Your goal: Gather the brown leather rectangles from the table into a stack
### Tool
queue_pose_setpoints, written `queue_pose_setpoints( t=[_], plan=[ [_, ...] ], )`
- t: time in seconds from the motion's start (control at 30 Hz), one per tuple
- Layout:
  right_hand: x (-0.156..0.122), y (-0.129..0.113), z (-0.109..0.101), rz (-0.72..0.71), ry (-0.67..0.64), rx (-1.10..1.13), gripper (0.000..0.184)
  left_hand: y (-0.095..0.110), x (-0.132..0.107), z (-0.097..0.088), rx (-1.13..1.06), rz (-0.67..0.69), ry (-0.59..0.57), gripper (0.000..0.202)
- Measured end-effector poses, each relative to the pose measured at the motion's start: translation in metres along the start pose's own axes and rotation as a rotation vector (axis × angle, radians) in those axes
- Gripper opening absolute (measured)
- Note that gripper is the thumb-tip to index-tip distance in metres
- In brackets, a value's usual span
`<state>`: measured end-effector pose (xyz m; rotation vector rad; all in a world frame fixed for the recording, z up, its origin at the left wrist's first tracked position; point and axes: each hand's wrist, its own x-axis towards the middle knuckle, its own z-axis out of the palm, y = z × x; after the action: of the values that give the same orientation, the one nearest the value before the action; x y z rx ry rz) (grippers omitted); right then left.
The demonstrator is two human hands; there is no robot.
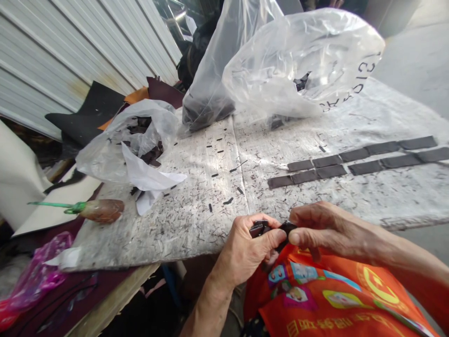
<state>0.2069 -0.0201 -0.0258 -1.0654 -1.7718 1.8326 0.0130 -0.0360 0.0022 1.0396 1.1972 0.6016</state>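
Note:
Near the table's front edge, my left hand (pixel 247 245) is closed around a small stack of dark leather-like pieces (pixel 258 228). Its thumb presses against a black piece (pixel 288 227) between my hands. My right hand (pixel 324 229) pinches the other side of that piece between thumb and forefinger. The fingers hide most of its shape. Beyond my right hand, dark rectangular pieces (pixel 329 172) lie end to end in two rows. Small black scraps (pixel 228 201) and fine trimmings are scattered on the pale table covering (pixel 196 238).
Clear plastic bags (pixel 305 42) stand at the back, and a smaller open bag (pixel 94 154) holds dark scraps at left. A brown, bulbous object with a green stem (pixel 103 210) lies near the left edge. An orange printed apron (pixel 336 299) covers my lap.

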Motion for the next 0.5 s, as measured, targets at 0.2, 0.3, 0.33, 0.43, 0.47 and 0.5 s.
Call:
queue_pose_setpoints(
  t=[0.2,0.3,0.33,0.43,0.47,0.5],
  plan=[
    [0.003,-0.007,0.007,-0.138,0.054,-0.248,0.040,0.000,-0.001,-0.003,0.049,-0.032,-0.113,0.021],
    [0.004,-0.004,0.011,-0.105,0.067,-0.178,0.042,0.000,0.001,-0.005,0.068,-0.061,-0.130,0.022],
    [0.003,-0.003,0.011,-0.094,0.069,-0.163,0.043,0.000,0.001,-0.005,0.064,-0.072,-0.130,0.023],
    [0.002,-0.003,0.008,-0.114,0.006,-0.157,0.041,0.001,0.003,-0.005,0.037,-0.103,-0.128,0.026],
    [0.002,-0.004,0.007,-0.120,-0.016,-0.161,0.040,0.002,0.003,-0.005,0.031,-0.110,-0.128,0.026],
    [0.002,-0.005,0.006,-0.117,-0.026,-0.163,0.040,0.002,0.003,-0.005,0.027,-0.115,-0.129,0.025]
  ],
)
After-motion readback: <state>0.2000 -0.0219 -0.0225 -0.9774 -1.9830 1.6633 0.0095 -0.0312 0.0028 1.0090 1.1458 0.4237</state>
